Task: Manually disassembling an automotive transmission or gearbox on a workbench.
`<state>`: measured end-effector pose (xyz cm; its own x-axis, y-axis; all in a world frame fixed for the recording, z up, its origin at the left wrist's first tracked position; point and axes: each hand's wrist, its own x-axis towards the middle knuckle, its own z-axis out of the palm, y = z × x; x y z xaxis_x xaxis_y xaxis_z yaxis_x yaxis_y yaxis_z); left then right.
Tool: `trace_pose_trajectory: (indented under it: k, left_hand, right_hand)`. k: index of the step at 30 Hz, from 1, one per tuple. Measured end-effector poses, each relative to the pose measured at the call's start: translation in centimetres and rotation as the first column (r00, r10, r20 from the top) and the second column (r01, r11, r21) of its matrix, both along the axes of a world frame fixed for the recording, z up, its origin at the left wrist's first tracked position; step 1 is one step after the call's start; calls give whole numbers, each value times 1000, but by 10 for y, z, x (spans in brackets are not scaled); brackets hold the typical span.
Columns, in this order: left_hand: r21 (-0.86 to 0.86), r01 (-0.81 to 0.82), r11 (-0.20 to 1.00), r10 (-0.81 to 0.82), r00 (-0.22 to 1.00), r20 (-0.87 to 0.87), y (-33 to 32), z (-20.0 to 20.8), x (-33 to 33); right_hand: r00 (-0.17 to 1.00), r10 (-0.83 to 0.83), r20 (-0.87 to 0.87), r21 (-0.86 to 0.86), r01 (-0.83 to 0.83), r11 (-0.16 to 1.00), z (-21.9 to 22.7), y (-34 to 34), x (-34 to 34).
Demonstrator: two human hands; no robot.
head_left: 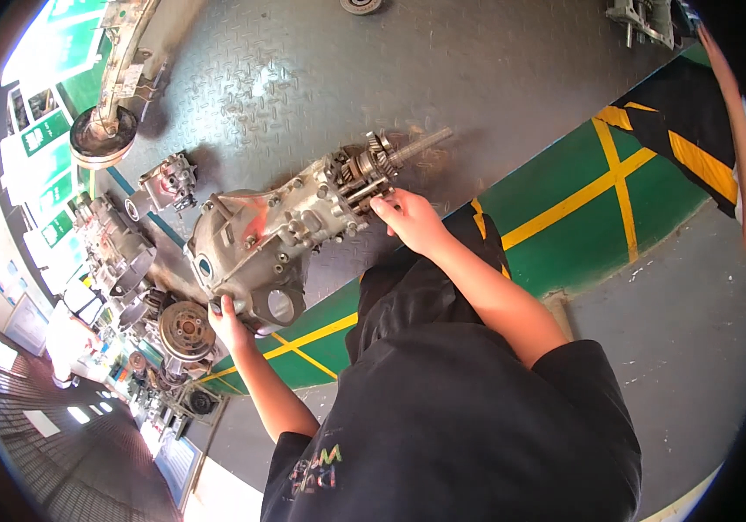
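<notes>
A grey metal gearbox (281, 213) lies on its side on the tread-plate bench top, with its wide bell housing toward the left. Gears (362, 165) and a long splined shaft (425, 146) stick out of its right end. My left hand (230, 325) grips the rim of the bell housing at its near edge, thumb on top and the other fingers mostly hidden. At the gear end, my right hand (412, 222) has its fingers closed around a thin rod (369, 193) beside the gears. Reddish marks show on the casing.
The tread-plate bench top (303, 87) has a green side with yellow stripes (577, 187). A smaller gear unit (168, 183), a brake drum (103, 137) and a round clutch-like disc (186, 331) are on the left. Another person (695, 130) stands at the right.
</notes>
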<state>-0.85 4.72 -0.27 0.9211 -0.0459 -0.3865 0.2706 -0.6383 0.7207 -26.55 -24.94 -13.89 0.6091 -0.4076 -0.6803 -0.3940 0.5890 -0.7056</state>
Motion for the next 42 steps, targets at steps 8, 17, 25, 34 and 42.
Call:
trace_pose_trajectory:
  k: [8,17,25,34,42]
  left_hand:
    - [27,-93,995,93,996,17,-22,6,-6]
    - [-24,-158,987,158,987,-26,5,-2,19]
    - [85,-29,996,31,999,-20,-1,2,18]
    - [19,-62,998,61,998,15,-9,-3,10]
    - [81,-164,983,162,986,37,-34,7,-11]
  right_hand:
    - [871,-384,305,545,171,821,-31,18,-3]
    - [775,-631,44,815,337,472,-45,41,20]
    - [806,-588,69,789,316,526,-35,36,9]
    - [996,-43,80,239,23,971,4,-7,4]
    - [912,-395,110,657,231,718,6,3,10]
